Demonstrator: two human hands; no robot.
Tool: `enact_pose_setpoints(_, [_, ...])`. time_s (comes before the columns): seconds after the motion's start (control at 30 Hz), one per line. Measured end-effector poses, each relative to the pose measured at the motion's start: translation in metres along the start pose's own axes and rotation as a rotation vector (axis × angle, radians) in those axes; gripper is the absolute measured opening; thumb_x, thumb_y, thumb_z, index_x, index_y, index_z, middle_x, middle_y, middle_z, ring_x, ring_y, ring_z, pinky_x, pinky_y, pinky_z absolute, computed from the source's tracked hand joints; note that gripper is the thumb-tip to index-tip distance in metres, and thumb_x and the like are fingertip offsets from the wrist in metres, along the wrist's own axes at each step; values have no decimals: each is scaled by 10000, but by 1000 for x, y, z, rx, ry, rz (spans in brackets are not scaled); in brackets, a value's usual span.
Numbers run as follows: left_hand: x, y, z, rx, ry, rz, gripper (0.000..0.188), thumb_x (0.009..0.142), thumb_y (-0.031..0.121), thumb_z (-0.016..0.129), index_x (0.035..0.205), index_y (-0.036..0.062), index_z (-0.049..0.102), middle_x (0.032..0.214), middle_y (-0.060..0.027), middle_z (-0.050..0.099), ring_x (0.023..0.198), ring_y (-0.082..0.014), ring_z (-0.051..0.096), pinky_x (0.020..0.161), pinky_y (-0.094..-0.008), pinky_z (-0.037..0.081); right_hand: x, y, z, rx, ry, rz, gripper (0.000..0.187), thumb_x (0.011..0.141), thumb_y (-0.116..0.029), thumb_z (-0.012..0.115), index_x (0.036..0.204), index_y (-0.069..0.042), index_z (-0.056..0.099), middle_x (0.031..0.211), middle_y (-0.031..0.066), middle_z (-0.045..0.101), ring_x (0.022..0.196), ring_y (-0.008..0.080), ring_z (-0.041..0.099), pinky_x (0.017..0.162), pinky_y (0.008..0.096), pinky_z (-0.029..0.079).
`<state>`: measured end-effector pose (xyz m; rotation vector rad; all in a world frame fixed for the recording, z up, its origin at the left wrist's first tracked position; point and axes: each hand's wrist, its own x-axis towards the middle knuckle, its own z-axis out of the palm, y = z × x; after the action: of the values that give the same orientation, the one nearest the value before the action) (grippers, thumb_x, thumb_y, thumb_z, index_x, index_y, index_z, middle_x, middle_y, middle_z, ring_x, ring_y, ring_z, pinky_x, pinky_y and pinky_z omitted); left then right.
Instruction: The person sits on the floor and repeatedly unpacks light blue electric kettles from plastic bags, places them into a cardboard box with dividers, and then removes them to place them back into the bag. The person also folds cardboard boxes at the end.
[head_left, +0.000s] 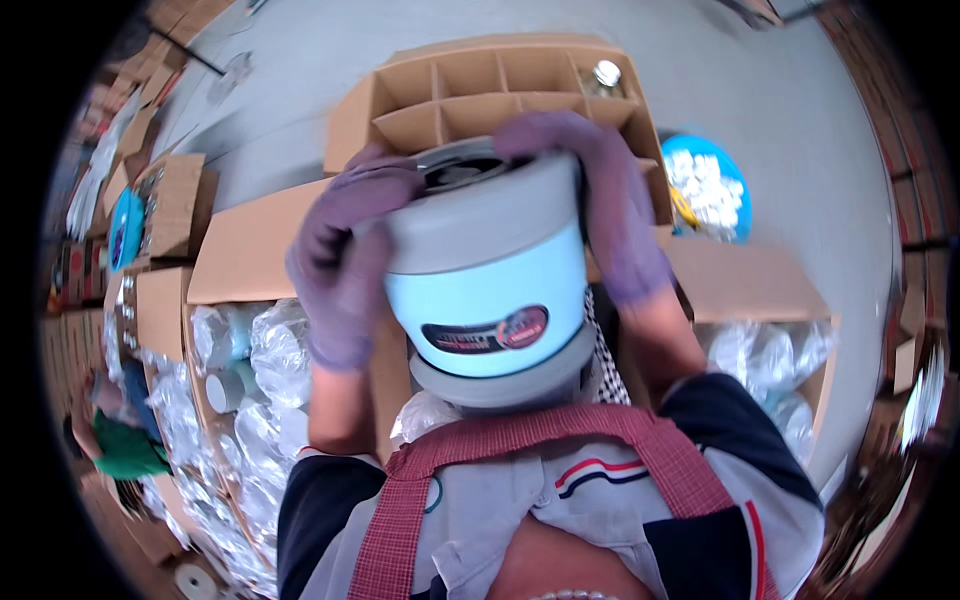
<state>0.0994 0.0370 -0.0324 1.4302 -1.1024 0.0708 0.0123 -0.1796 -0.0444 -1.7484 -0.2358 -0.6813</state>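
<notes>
Both of my hands wear purple-grey gloves and hold a round, light blue insulated food container (pixel 485 305) with a grey top and a dark oval label on its front. My left hand (pixel 345 245) grips the upper left side, thumb toward the front. Around the far right edge of the top curls my right hand (pixel 605 185), its fingers over the rim. The container is close to my chest and tilted slightly. A dark recess shows in its top between the hands. Below the blue body is a wider grey ring, partly hidden by my apron (pixel 540 430).
Ahead stands a divided carton (pixel 470 75) with a silver-capped glass bottle (pixel 605 80) in one cell. A blue basin (pixel 740 190) of small silvery pieces is beyond my right hand. Cartons of plastic-wrapped containers (pixel 280 345) flank me. A person in green (pixel 130 445) is far left.
</notes>
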Motion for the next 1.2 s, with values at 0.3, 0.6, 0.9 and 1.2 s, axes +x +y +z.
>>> enact_pose_setpoints(0.3, [33,-21,-9,-83,-303,-12,315,958,151,445,1124,-69,598,1151,-149,627,1173,-252,535,1029,-360,385,10,-3,-14,-19,-101,90,517,1002,-387,293,1086,-7,633,1019,136,681,973,233,647,891,323,497])
enact_pose_setpoints(0.6, [16,-31,-16,-170,-200,-292,338,939,203,499,1200,0,569,1132,-103,627,931,-151,616,849,-276,484,12,-31,-19,-139,-64,345,384,985,-267,394,1042,9,654,877,102,671,769,160,642,699,272,513])
enact_pose_setpoints(0.9, [-88,-12,14,-297,-44,-432,432,972,227,523,1336,-1,483,1293,-110,558,1203,-173,511,1012,-306,410,3,-109,-105,-290,-606,212,522,922,-420,504,1129,41,632,964,87,640,897,142,615,825,275,474])
enact_pose_setpoints(1.2, [-48,17,121,-657,-231,-629,238,962,169,472,1096,-8,558,1032,-126,646,943,-243,644,782,-351,500,-27,-189,-97,-680,-629,414,226,852,-150,615,1015,5,640,831,16,595,758,106,569,718,252,484])
